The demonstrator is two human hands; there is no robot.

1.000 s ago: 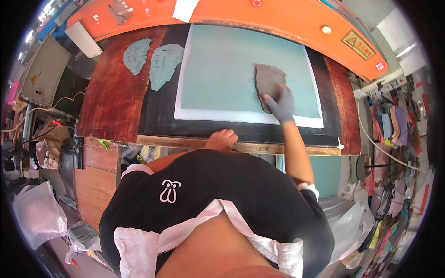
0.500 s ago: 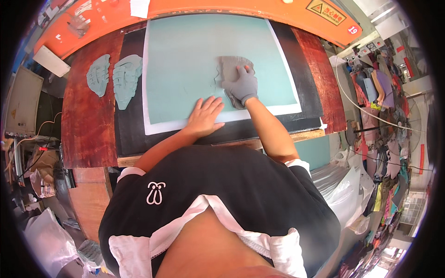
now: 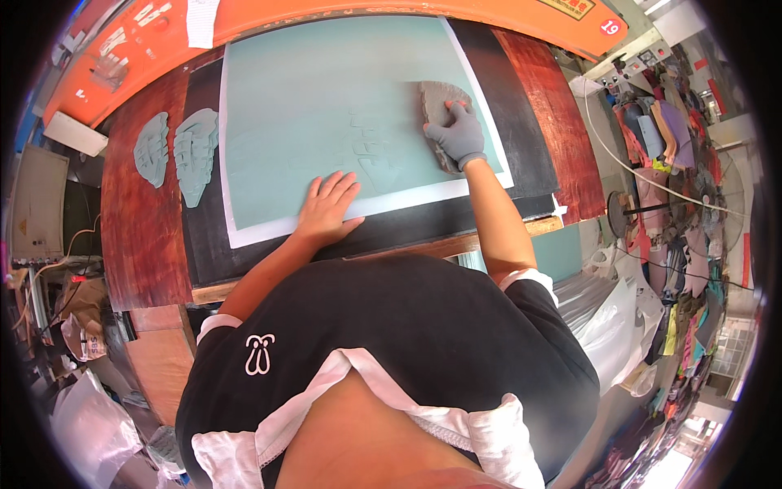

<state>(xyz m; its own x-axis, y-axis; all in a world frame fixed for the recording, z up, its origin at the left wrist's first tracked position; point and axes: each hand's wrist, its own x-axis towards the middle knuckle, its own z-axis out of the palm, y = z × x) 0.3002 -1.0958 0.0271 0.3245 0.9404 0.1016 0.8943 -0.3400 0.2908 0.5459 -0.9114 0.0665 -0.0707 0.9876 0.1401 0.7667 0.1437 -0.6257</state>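
Hands at work on a pale green sheet (image 3: 326, 106) with a white border, lying flat on a black mat (image 3: 521, 114) in the upper centre of the frame. The mat rests on a reddish wooden bench (image 3: 142, 236).

Right hand (image 3: 456, 134), in a grey glove, is right of centre in the upper part of the frame. It presses a dark grey pad (image 3: 436, 102) flat against the sheet near the sheet's right edge. Fingers lie spread over the pad's face; the grip is a flat press on the pad, though whether the thumb curls under its edge cannot be told from this view.

Left hand (image 3: 326, 212) is bare. It lies palm down, fingers spread and open, on the lower edge of the sheet, across the white border. It holds nothing.

Faint raised shapes show in the sheet between the two hands; their form is probably a sole pattern, but the view is too weak to be sure.

Two grey-green sole-shaped pieces (image 3: 175, 151) lie side by side at the upper left of the frame, just beside the sheet's left edge. One sits on the mat, the other on the wood.

An orange panel (image 3: 489, 16) runs along the top of the frame behind the bench. Clothing and bags hang at the right edge.
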